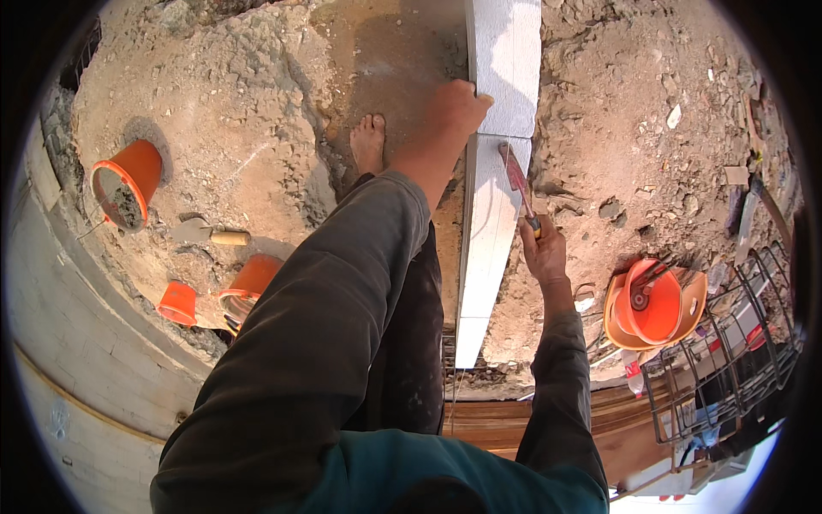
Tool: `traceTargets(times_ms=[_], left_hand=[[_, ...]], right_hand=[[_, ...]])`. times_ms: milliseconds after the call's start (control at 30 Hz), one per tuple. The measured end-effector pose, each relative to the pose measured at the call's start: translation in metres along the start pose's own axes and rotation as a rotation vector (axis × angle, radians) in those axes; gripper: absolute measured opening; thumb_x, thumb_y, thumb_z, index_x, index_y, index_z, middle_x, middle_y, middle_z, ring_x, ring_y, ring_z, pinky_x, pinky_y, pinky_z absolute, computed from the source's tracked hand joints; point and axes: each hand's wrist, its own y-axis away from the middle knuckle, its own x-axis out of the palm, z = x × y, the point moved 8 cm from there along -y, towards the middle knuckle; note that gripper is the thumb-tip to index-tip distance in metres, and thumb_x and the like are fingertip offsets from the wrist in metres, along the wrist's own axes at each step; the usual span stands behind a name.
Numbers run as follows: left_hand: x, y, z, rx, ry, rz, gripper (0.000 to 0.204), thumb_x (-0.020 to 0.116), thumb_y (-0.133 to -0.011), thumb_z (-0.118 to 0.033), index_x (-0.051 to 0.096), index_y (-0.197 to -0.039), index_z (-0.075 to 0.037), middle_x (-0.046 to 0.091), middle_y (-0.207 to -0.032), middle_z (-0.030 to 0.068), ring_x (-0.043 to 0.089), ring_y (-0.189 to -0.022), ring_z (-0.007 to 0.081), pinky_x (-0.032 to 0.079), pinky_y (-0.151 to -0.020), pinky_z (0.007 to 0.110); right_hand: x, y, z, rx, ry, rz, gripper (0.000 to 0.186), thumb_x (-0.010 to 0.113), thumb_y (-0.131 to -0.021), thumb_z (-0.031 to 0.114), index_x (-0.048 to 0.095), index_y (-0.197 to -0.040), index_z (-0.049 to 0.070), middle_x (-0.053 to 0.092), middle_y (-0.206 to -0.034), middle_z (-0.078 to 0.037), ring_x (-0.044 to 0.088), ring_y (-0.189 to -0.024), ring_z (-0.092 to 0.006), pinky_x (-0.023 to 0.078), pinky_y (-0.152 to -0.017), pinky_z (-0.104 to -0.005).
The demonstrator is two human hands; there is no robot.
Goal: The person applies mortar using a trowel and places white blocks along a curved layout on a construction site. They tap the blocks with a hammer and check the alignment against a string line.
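A row of white blocks (501, 51) runs down the middle, with a thin string along it. My left hand (462, 107) is closed at the near-left edge of the upper block, fingers curled on it beside the joint. My right hand (544, 248) grips the handle of a narrow tool (516, 171), whose reddish, smeared metal blade lies over the block just below that joint. My bare foot (368, 137) stands on the ground left of the blocks, below my left hand.
Orange buckets (141, 171) and a trowel (229, 237) lie on rough dirt at left, beside a block wall (77, 360). At right sit an orange bucket (652, 317) holding tools and a steel rebar cage (728, 360). Wooden planks (479, 415) lie at the bottom.
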Motion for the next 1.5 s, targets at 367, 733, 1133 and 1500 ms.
traceTargets(times_ms=[367,733,1133,1500], left_hand=[[0.019,0.176,0.075,0.032,0.715,0.214,0.062,0.046,-0.101,-0.048,0.053,-0.133,0.005,0.059,-0.131,0.0243,0.063,-0.116,0.0308,0.049,-0.094,0.035],[-0.149,0.257,0.243,-0.378,1.418,-0.462,0.021,0.054,-0.095,-0.021,0.056,-0.084,-0.003,0.056,-0.07,0.003,0.062,-0.057,0.0148,0.05,-0.051,0.029],[-0.33,0.246,0.529,-0.761,0.0,-0.826,0.041,0.067,-0.078,-0.036,0.066,-0.103,-0.002,0.069,-0.1,0.0212,0.065,-0.094,0.0402,0.052,-0.084,0.047],[-0.362,0.263,0.597,-0.703,-0.263,-0.68,0.042,0.072,-0.081,-0.03,0.064,-0.116,-0.01,0.07,-0.105,0.0137,0.066,-0.097,0.0347,0.051,-0.082,0.047]], right_hand=[[-0.095,0.121,0.162,0.017,-0.513,-0.075,0.041,0.049,-0.098,0.037,0.048,-0.113,-0.001,0.05,-0.072,-0.004,0.043,-0.059,-0.0088,0.033,-0.053,-0.0229],[0.119,0.056,0.383,-0.381,-0.188,0.562,0.045,0.066,-0.089,0.018,0.054,-0.128,-0.001,0.059,-0.101,-0.02,0.063,-0.085,-0.0351,0.051,-0.071,-0.0403],[0.407,0.017,0.463,-0.855,0.165,0.679,0.031,0.065,-0.086,0.016,0.054,-0.111,0.001,0.055,-0.101,-0.016,0.059,-0.095,-0.0348,0.051,-0.081,-0.0426],[0.498,0.034,0.487,-0.57,0.166,0.894,0.058,0.067,-0.08,0.019,0.042,-0.125,-0.007,0.058,-0.111,-0.024,0.063,-0.1,-0.0402,0.052,-0.088,-0.0457]])
